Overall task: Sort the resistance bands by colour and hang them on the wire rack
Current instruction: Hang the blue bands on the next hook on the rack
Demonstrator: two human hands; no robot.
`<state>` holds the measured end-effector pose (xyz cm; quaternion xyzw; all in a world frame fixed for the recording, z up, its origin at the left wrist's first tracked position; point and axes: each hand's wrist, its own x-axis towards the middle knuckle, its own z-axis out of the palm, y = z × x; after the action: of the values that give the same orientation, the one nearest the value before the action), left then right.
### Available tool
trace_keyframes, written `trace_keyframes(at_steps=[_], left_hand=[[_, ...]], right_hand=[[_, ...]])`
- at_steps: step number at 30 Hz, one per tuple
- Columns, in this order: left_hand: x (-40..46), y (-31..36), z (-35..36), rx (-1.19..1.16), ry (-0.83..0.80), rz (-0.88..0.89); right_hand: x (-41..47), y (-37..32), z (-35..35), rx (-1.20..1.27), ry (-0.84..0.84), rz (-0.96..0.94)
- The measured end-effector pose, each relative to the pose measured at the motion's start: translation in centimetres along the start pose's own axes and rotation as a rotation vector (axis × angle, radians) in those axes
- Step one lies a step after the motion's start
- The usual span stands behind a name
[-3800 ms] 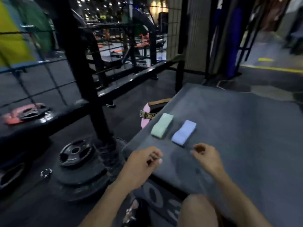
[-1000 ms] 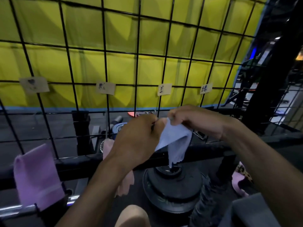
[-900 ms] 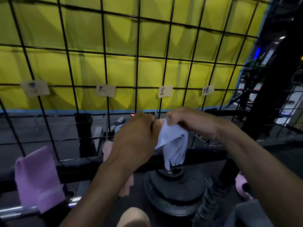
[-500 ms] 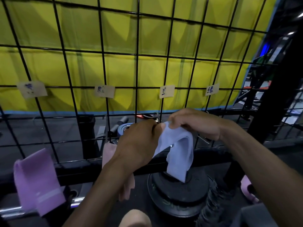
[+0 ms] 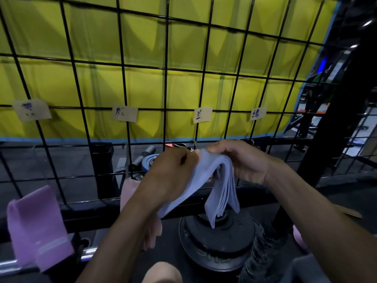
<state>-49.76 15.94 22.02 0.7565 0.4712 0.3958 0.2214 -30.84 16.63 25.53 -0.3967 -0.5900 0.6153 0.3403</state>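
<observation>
Filling the upper two thirds of the frame: a black square-mesh wire rack, backed by a yellow padded wall. Lower centre, under the hands: a stack of round black weight plates. Hung at the lower left of the frame: a purple flat elastic resistance band. Held up at centre, just before the rack's lower wires: a pale blue flat elastic resistance band, arched between both hands with its layered ends drooping toward the plates. Gripped at its upper left edge by the left hand, fingers curled tight on the fabric. Pinched on its top right by the right hand, thumb pressed over the fold. Mostly hidden behind the left forearm: a pale pink elastic resistance band. Fixed along one rack wire at mid-height: four small paper labels with handwritten characters.
</observation>
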Motion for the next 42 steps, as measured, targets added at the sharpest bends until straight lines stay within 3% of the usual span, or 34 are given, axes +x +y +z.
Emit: trace_keyframes(at_steps=[4,14,23,27,30,37,42], left_hand=[[-0.1,-0.3,0.4,-0.056,0.043,-0.024],[-0.4,-1.4,1.4,-0.097,0.099,0.004],[-0.7,-1.8,1.6,-0.179,0.058,-0.074],[-0.9,-1.7,1.6,-0.198,0.055,-0.122],[-1.1,-1.7,1.6,-0.172,0.066,-0.134],[-1.5,-1.5,1.3,0.001,0.083,-0.057],[-1.7,-1.8,1.4,-0.08,0.075,-0.09]], right_hand=[[0.7,1.5,0.3,0.182,-0.087,0.054],[0.7,2.1,0.2,0.228,-0.106,0.127],[0.5,1.2,-0.5,0.024,-0.142,0.227],[0.8,1.7,-0.7,0.035,-0.11,0.297],[1.0,2.2,-0.8,0.097,-0.175,0.325],[0.8,2.4,-0.4,-0.024,-0.078,0.223],[0.8,1.3,-0.2,-0.112,-0.089,0.194]])
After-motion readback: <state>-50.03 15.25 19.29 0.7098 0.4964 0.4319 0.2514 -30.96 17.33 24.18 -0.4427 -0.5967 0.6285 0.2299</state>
